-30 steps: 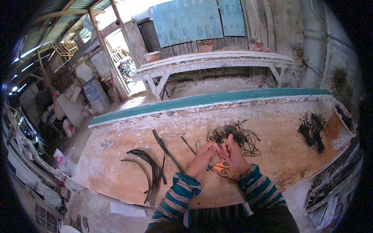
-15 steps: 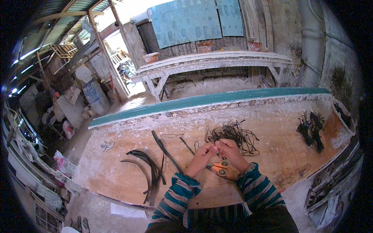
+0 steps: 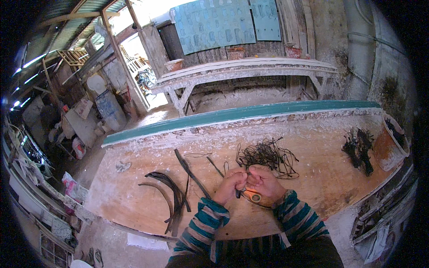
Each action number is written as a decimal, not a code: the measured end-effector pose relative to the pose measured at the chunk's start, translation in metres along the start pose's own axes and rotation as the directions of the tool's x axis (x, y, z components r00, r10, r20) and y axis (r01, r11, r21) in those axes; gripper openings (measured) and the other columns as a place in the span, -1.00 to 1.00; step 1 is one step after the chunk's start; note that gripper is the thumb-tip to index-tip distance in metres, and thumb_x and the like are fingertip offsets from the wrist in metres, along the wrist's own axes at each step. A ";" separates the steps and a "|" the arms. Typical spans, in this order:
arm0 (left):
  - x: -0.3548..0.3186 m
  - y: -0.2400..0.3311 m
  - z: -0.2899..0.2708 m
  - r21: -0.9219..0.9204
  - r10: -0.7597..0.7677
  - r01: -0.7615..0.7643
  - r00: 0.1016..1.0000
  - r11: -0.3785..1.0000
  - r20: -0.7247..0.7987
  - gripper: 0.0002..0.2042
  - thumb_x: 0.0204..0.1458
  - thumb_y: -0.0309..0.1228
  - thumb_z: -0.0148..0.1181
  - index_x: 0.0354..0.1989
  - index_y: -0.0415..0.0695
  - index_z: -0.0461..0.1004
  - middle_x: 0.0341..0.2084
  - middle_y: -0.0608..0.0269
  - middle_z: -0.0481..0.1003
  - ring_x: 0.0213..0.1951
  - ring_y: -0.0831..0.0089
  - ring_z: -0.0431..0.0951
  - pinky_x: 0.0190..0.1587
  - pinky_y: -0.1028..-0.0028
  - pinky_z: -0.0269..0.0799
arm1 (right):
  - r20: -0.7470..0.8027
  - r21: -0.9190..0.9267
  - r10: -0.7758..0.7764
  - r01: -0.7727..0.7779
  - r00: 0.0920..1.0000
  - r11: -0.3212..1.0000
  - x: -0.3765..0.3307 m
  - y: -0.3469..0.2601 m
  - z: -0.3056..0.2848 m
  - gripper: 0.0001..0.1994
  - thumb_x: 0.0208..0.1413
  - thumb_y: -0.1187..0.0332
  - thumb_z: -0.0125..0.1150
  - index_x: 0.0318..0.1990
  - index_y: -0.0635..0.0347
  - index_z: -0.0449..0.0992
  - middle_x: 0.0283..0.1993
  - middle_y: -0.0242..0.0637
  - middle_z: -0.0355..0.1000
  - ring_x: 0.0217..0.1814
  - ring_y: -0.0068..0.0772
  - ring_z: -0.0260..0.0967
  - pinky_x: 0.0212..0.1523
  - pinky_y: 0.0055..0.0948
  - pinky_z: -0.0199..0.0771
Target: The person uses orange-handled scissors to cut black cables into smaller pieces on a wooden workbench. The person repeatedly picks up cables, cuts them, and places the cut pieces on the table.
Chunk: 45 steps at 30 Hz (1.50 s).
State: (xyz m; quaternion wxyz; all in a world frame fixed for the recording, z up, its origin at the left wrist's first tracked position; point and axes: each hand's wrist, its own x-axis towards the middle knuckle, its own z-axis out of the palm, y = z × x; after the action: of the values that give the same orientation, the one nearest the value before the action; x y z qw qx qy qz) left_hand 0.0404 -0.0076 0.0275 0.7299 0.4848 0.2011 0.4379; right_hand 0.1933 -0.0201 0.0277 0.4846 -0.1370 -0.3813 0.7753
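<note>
My left hand [image 3: 231,184] and my right hand [image 3: 267,184] meet over the wooden tabletop, fingertips closed and pressed together. Whatever they pinch is too small and too covered to make out. Below the fingers, partly hidden by them, lie scissors with orange handles [image 3: 253,196]. Just beyond the hands is a tangled heap of thin black cord loops [image 3: 270,154]. To the left of my left hand a long flat black strip [image 3: 191,172] lies slantwise, beside a bundle of curved black strips [image 3: 175,192]. A short dark strip [image 3: 215,166] lies just past my left hand.
Bunches of black cords [image 3: 359,152] lie at the table's right, beside a tipped clay-coloured pot [image 3: 389,149]. A green board [image 3: 241,117] edges the table's far side. Behind stands a whitened bench [image 3: 250,71] with pots. A blue drum [image 3: 110,111] stands at left.
My hands have shifted slightly; the right fingers have curled further in against the left, and the hands cover more of the scissors. The cords and strips on the table look unmoved.
</note>
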 end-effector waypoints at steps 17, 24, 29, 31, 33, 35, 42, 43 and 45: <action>0.011 -0.004 0.003 0.087 -0.022 0.052 0.949 0.995 -0.313 -0.69 0.04 -0.22 -0.20 -0.31 -0.19 0.41 -0.57 0.38 0.37 -0.51 0.61 0.30 -0.42 0.63 0.16 | -0.467 -0.372 -0.320 0.145 0.824 0.917 0.015 0.007 -0.015 -0.71 0.17 0.20 -0.05 -0.58 0.05 0.27 -0.63 -0.56 0.09 -0.56 -0.75 0.01 -0.55 -0.66 0.06; 0.021 -0.009 -0.024 0.269 0.015 0.090 0.930 0.959 -0.368 -0.78 0.06 -0.34 -0.13 -0.24 -0.13 0.40 -0.47 0.39 0.40 -0.49 0.63 0.34 -0.37 0.62 0.25 | -0.455 -0.462 -0.458 0.237 0.764 0.854 0.015 -0.004 -0.019 -0.74 0.14 0.19 0.02 -0.55 0.06 0.32 -0.58 -0.53 0.22 -0.56 -0.72 0.09 -0.48 -0.64 0.18; 0.023 -0.016 -0.032 0.211 0.075 0.009 0.920 0.977 -0.385 -0.85 0.07 -0.30 -0.03 -0.36 -0.10 0.39 -0.51 0.42 0.36 -0.50 0.66 0.31 -0.41 0.67 0.22 | -0.439 -0.477 -0.454 0.227 0.775 0.849 0.019 -0.001 -0.022 -0.88 0.11 0.28 0.07 -0.36 0.08 0.34 -0.43 -0.48 0.35 -0.43 -0.68 0.25 -0.37 -0.62 0.30; 0.023 -0.016 -0.032 0.267 0.108 -0.012 0.931 0.964 -0.349 -0.84 0.08 -0.30 -0.03 -0.40 -0.11 0.38 -0.53 0.43 0.35 -0.50 0.68 0.29 -0.43 0.68 0.19 | -0.408 -0.459 -0.361 0.153 0.839 0.875 0.018 0.002 -0.021 -0.87 0.10 0.32 0.08 -0.23 0.07 0.33 -0.35 -0.45 0.37 -0.37 -0.64 0.30 -0.32 -0.60 0.33; 0.022 -0.016 -0.033 0.386 0.132 -0.014 0.950 0.922 -0.282 -0.83 0.09 -0.31 -0.04 -0.42 -0.12 0.38 -0.55 0.43 0.33 -0.50 0.69 0.27 -0.44 0.68 0.17 | -0.383 -0.437 -0.283 0.097 0.879 0.894 0.017 0.008 -0.021 -0.80 0.10 0.34 0.08 -0.13 0.07 0.32 -0.32 -0.43 0.38 -0.33 -0.61 0.32 -0.30 -0.59 0.34; 0.021 -0.019 -0.022 0.360 0.132 -0.033 0.958 0.932 -0.256 -0.84 0.08 -0.34 -0.04 -0.44 -0.15 0.38 -0.56 0.45 0.32 -0.50 0.70 0.25 -0.45 0.68 0.14 | -0.366 -0.410 -0.225 0.060 0.903 0.910 0.016 0.016 -0.024 -0.75 0.10 0.35 0.07 -0.06 0.07 0.31 -0.33 -0.40 0.38 -0.32 -0.60 0.33 -0.30 -0.58 0.33; 0.018 -0.013 -0.022 0.499 0.122 -0.023 0.979 0.866 -0.165 -0.90 0.06 -0.46 -0.02 -0.39 -0.20 0.40 -0.53 0.46 0.35 -0.45 0.70 0.28 -0.41 0.69 0.18 | -0.439 -0.270 -0.166 0.047 0.883 0.962 0.018 0.010 -0.046 -0.82 0.07 0.41 0.07 -0.16 0.17 0.40 -0.38 -0.38 0.38 -0.30 -0.55 0.33 -0.28 -0.55 0.34; 0.018 -0.015 -0.024 0.477 0.149 -0.046 0.972 0.878 -0.180 -0.91 0.04 -0.47 0.00 -0.38 -0.21 0.41 -0.53 0.45 0.37 -0.45 0.70 0.30 -0.39 0.69 0.20 | -0.425 -0.204 -0.168 0.086 0.890 0.975 0.018 0.007 -0.049 -0.84 0.07 0.43 0.06 -0.17 0.18 0.41 -0.38 -0.38 0.38 -0.29 -0.54 0.33 -0.27 -0.54 0.34; 0.022 -0.022 -0.033 0.434 0.201 -0.094 0.957 0.896 -0.209 -0.93 0.01 -0.51 0.03 -0.36 -0.23 0.42 -0.51 0.43 0.40 -0.43 0.70 0.33 -0.36 0.68 0.23 | -0.414 -0.150 -0.217 0.169 0.884 0.974 0.019 0.002 -0.047 -0.84 0.06 0.45 0.05 -0.18 0.19 0.41 -0.36 -0.36 0.38 -0.27 -0.53 0.33 -0.24 -0.52 0.35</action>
State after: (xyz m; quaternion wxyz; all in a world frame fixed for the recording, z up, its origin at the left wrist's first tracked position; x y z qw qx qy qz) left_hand 0.0388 0.0250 -0.0038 0.5422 0.5852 0.3426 0.4961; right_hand 0.2095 0.0171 -0.0022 0.6228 -0.2913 -0.3193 0.6522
